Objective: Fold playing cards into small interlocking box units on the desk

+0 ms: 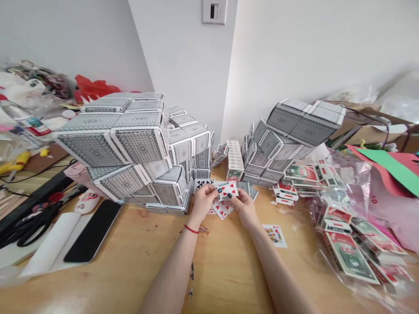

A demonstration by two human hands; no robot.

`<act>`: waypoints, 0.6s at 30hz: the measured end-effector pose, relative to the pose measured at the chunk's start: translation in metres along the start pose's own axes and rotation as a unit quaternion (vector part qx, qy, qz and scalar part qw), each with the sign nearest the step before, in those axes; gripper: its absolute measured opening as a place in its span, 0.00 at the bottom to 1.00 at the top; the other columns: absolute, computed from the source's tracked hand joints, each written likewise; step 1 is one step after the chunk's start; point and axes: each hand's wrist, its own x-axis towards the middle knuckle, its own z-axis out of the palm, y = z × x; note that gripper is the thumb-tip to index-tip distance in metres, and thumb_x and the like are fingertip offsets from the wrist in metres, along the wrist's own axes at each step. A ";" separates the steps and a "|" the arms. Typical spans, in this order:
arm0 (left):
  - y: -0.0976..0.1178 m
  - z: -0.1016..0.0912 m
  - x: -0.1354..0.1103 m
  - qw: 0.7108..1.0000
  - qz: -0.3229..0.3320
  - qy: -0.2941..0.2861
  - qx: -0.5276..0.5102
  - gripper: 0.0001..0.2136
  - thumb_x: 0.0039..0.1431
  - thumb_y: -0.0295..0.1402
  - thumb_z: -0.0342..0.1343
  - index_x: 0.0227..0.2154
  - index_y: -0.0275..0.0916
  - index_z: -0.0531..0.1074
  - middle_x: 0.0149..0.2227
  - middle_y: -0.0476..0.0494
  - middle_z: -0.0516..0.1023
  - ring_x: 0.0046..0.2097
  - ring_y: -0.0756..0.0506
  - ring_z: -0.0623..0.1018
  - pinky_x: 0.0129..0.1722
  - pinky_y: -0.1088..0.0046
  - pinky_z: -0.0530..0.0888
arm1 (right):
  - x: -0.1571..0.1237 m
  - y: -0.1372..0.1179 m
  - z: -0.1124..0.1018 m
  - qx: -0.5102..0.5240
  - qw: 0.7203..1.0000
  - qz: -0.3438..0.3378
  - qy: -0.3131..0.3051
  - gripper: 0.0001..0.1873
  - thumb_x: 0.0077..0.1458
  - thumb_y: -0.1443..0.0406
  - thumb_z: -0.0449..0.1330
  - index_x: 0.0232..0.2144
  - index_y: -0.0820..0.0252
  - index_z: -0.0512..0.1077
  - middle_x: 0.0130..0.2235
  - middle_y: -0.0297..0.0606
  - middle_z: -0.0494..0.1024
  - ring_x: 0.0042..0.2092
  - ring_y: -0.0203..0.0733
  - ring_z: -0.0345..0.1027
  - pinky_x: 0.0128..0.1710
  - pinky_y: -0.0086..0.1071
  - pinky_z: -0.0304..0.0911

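Note:
Both my hands meet over the wooden table point(137, 261) and pinch one playing card with red hearts point(229, 190). My left hand point(203, 201), with a red string round its wrist, grips the card's left edge. My right hand point(242, 206) grips its right side. Under my hands lies another red-suited card point(222, 210), and a black clubs card point(203, 183) lies just behind. A face card point(275, 235) lies flat to the right of my right forearm.
A big block of folded grey-backed cards point(131, 148) stands at left, a smaller one point(288, 131) at right. Card boxes in plastic point(350, 248) crowd the right side. A black phone point(93, 229) and scissors point(32, 222) lie at left.

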 end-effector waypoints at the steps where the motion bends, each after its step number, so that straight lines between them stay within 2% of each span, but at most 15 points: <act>1: 0.001 0.001 -0.001 1.000 -0.002 0.007 -0.023 0.11 0.41 0.36 0.59 0.25 0.35 0.65 0.24 0.50 0.72 0.26 0.51 0.73 0.27 0.75 0.71 | 0.000 0.000 0.001 -0.006 1.000 0.008 -0.013 0.16 0.39 0.57 0.64 0.30 0.59 0.68 0.29 0.37 0.75 0.27 0.39 0.68 0.28 0.33 0.65; 4: 0.003 0.006 -0.003 0.999 -0.008 -0.009 -0.044 0.13 0.42 0.37 0.59 0.26 0.35 0.63 0.27 0.49 0.72 0.28 0.50 0.74 0.28 0.73 0.73 | 0.000 0.003 0.001 0.003 1.000 0.001 0.011 0.13 0.40 0.56 0.63 0.25 0.59 0.68 0.24 0.33 0.72 0.25 0.37 0.66 0.27 0.33 0.64; 6: 0.003 0.008 -0.005 0.999 -0.002 -0.038 -0.019 0.13 0.43 0.36 0.59 0.28 0.36 0.62 0.29 0.48 0.72 0.28 0.51 0.73 0.26 0.74 0.73 | 0.002 0.003 -0.001 0.014 0.999 -0.014 0.036 0.14 0.41 0.56 0.62 0.28 0.58 0.69 0.23 0.32 0.71 0.23 0.36 0.64 0.24 0.32 0.63; 8: 0.002 0.010 -0.007 0.997 0.021 -0.068 0.014 0.14 0.44 0.33 0.57 0.34 0.37 0.62 0.31 0.47 0.72 0.27 0.51 0.73 0.24 0.76 0.71 | 0.003 0.003 -0.002 0.014 0.999 -0.023 0.045 0.15 0.43 0.56 0.61 0.33 0.57 0.69 0.25 0.32 0.72 0.22 0.34 0.62 0.22 0.29 0.61; 11: 0.001 0.012 -0.011 0.991 0.073 -0.099 0.058 0.19 0.48 0.30 0.54 0.45 0.39 0.58 0.34 0.46 0.72 0.27 0.52 0.72 0.24 0.78 0.69 | 0.002 0.001 -0.002 0.004 0.999 -0.019 0.038 0.15 0.43 0.58 0.61 0.35 0.58 0.68 0.26 0.32 0.72 0.21 0.33 0.61 0.19 0.26 0.59; 13: 0.003 0.013 -0.014 0.986 0.113 -0.077 0.099 0.18 0.51 0.30 0.51 0.46 0.40 0.58 0.35 0.46 0.72 0.29 0.51 0.72 0.27 0.77 0.69 | 0.000 0.001 0.000 0.007 1.000 -0.009 0.019 0.14 0.43 0.60 0.61 0.34 0.58 0.68 0.24 0.30 0.70 0.20 0.31 0.59 0.18 0.25 0.58; 16: 0.006 0.015 -0.017 0.969 0.166 0.016 0.182 0.09 0.55 0.33 0.47 0.39 0.38 0.62 0.34 0.46 0.72 0.34 0.50 0.72 0.33 0.75 0.68 | -0.004 0.001 0.006 0.024 0.999 0.010 -0.018 0.13 0.43 0.60 0.61 0.33 0.58 0.67 0.21 0.28 0.66 0.18 0.30 0.57 0.16 0.25 0.59; 18: 0.008 0.016 -0.018 0.957 0.181 0.058 0.221 0.06 0.55 0.34 0.46 0.34 0.38 0.63 0.30 0.47 0.71 0.33 0.50 0.71 0.33 0.76 0.67 | -0.006 0.001 0.009 0.028 0.999 0.021 -0.032 0.14 0.43 0.59 0.61 0.32 0.58 0.66 0.21 0.27 0.65 0.17 0.30 0.56 0.14 0.26 0.60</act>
